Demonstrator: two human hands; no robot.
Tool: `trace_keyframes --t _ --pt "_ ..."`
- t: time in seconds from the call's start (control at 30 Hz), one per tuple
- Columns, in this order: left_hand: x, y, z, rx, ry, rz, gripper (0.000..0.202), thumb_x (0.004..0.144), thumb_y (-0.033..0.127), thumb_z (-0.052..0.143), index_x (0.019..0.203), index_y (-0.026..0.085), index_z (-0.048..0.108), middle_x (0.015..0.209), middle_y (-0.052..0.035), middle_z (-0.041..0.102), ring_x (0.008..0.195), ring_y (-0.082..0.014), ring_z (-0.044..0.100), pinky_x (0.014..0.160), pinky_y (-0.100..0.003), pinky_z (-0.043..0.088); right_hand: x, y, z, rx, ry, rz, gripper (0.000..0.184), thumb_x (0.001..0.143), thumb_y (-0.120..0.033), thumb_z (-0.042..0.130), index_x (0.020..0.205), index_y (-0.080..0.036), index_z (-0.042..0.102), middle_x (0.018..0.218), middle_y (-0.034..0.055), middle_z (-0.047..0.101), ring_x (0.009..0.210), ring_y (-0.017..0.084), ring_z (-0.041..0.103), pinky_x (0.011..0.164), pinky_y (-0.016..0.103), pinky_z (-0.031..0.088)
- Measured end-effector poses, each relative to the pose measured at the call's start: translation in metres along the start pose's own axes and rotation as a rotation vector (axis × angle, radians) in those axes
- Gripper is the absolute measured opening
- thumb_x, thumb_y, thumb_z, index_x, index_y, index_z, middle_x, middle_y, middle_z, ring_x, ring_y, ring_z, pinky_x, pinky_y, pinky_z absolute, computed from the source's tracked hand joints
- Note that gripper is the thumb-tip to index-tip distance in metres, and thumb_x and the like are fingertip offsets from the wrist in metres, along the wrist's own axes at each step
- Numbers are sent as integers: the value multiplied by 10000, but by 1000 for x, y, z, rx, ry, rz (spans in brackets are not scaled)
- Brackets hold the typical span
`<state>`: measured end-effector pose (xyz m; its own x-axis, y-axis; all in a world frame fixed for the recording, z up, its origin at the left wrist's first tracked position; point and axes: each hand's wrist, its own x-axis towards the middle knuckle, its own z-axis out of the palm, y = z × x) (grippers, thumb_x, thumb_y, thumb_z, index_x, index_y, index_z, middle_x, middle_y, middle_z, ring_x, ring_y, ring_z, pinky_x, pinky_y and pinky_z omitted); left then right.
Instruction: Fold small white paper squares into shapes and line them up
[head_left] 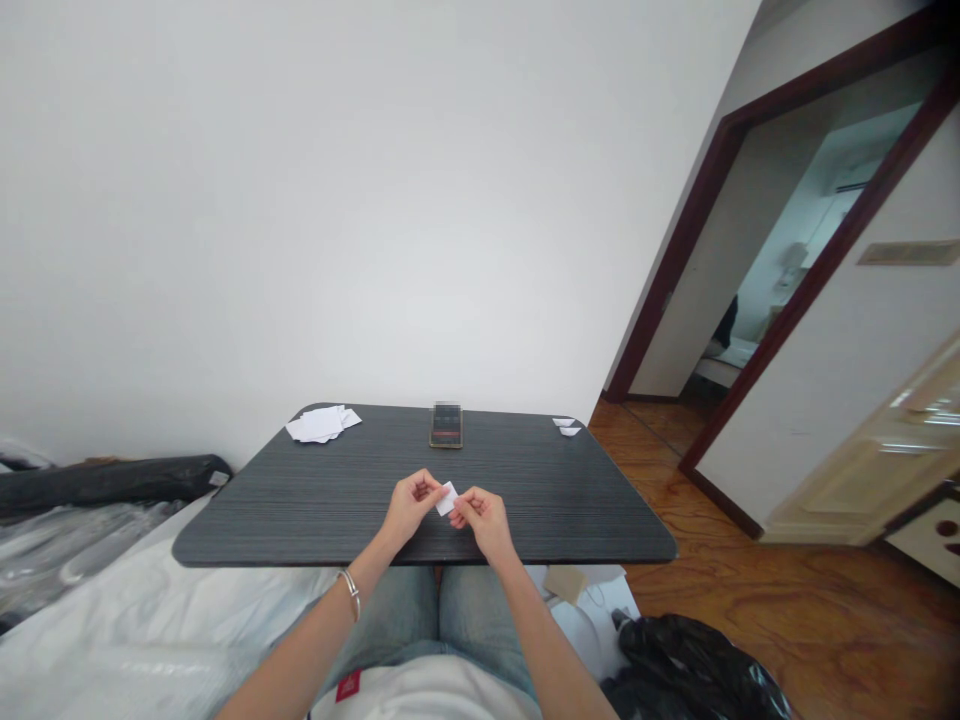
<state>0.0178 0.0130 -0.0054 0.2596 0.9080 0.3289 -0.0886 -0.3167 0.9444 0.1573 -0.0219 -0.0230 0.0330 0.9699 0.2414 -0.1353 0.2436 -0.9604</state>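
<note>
Both of my hands meet over the near half of a dark grey table (300,500). My left hand (409,505) and my right hand (484,518) each pinch one side of a small white paper piece (447,497), held just above the tabletop. The fingers of both hands are curled closed on it. A silver bracelet sits on my left wrist.
A loose pile of white paper slips (322,423) lies at the table's far left corner. A phone (446,425) lies at the far middle edge, and two small folded paper pieces (566,426) at the far right corner. A black bag (690,665) sits on the wooden floor at right.
</note>
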Motion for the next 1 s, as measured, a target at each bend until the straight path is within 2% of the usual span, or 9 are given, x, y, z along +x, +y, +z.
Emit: trace_keyframes --t 0.27,0.53,0.77,1.0 --pt "-1 6 1 -34 -7 -7 212 639 272 666 636 134 505 555 29 565 518 -94 530 520 -203 403 0 0 0 4 1 -2 185 689 -316 615 616 -152 573 512 -1 607 431 105 540 442 211 424" --pt "0 2 1 -82 -79 -34 250 663 263 650 839 126 535 621 9 601 571 -109 564 564 -219 433 1 -3 -1 19 32 9 226 688 -350 611 606 -149 546 495 -9 589 406 88 513 410 191 394" --pt "1 1 -1 -39 -47 -25 201 679 306 626 669 129 533 568 8 597 537 -114 558 540 -231 447 1 -2 -2 10 57 4 257 696 -370 600 580 -158 515 486 -12 578 404 87 505 408 189 387" --pt "1 -3 -1 -49 -26 -13 220 659 296 644 624 134 500 565 18 589 535 -107 552 542 -222 433 2 1 -3 25 31 18 236 703 -351 596 602 -155 510 496 -16 581 407 80 504 406 176 377"
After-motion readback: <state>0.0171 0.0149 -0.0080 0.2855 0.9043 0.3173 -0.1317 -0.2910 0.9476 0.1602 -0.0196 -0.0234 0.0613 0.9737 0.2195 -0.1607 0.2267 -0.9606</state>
